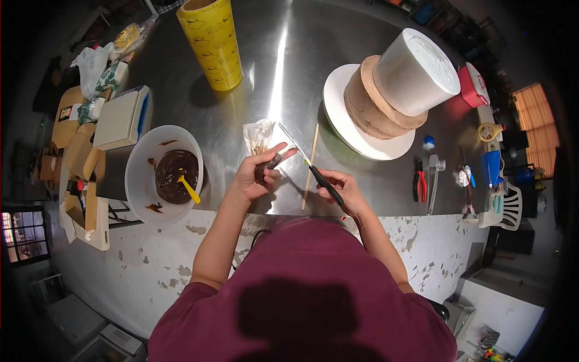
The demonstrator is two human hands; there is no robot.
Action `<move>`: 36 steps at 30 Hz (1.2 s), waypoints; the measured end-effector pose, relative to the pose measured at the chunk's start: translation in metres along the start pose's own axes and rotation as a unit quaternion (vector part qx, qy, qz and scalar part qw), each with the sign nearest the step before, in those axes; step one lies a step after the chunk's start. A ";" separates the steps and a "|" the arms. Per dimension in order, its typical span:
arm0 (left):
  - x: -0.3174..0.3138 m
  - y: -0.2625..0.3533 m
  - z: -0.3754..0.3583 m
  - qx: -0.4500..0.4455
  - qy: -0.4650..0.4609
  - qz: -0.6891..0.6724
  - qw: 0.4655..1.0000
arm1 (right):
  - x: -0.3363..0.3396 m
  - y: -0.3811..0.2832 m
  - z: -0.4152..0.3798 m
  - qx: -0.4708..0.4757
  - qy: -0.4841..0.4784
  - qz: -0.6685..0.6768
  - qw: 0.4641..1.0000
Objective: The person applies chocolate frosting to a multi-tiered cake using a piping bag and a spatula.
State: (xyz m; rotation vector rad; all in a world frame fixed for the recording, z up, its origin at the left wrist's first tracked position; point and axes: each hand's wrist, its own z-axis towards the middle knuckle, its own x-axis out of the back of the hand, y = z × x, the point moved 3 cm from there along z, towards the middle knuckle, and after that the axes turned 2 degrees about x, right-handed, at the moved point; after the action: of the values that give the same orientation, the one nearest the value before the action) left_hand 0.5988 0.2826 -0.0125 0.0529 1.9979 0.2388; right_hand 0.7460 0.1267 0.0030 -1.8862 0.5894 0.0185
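Note:
My left hand [246, 177] is closed around a dark brown, chocolate-coloured lump [260, 174], palm turned up over the table's near part. Between the fingers of my right hand [347, 188] is the black handle of a palette knife [294, 142]. Its thin metal blade points up and left, close to my left fingertips. Just beyond my left hand lies a crumpled clear plastic piece [258, 134] with brown smears. A thin wooden stick [314, 145] lies by the knife. To the left, a white plastic bowl [136, 181] holds dark chocolate mixture [175, 175] and a yellow spatula [190, 190].
A brown cake tier [362, 96] carries a pale grey cylinder [416, 72] on a white round board [338, 96]. A yellow film roll [211, 45] stands at the back. Red-handled pliers [420, 184] lie right; a scale-like box [117, 123] and cartons sit left.

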 end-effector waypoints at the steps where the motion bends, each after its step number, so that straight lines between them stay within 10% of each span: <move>1: -0.001 0.000 0.000 0.006 0.002 -0.003 1.000 | 0.001 0.000 0.000 -0.004 0.004 -0.008 1.000; 18: 0.010 0.004 0.002 0.008 0.070 0.031 0.997 | 0.015 0.008 0.010 0.018 0.090 -0.064 0.994; 23: 0.013 0.005 -0.004 -0.060 0.130 0.104 0.984 | 0.032 0.028 0.025 0.136 0.217 -0.437 0.862; 28: 0.001 -0.013 -0.011 -0.149 0.183 0.346 0.908 | 0.040 0.037 0.016 0.121 0.211 -0.629 0.738; 35: -0.044 -0.058 -0.010 -0.197 0.127 0.536 0.811 | -0.037 -0.016 -0.013 0.311 -0.005 -0.408 0.859; 36: -0.051 -0.059 -0.009 -0.294 0.101 0.687 0.656 | -0.040 -0.009 -0.009 0.349 -0.003 -0.417 0.839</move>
State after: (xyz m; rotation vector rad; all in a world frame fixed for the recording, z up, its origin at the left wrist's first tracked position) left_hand 0.6160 0.2157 0.0252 1.1813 1.5615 1.9041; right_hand 0.7125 0.1362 0.0260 -1.2711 -0.2665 -0.6739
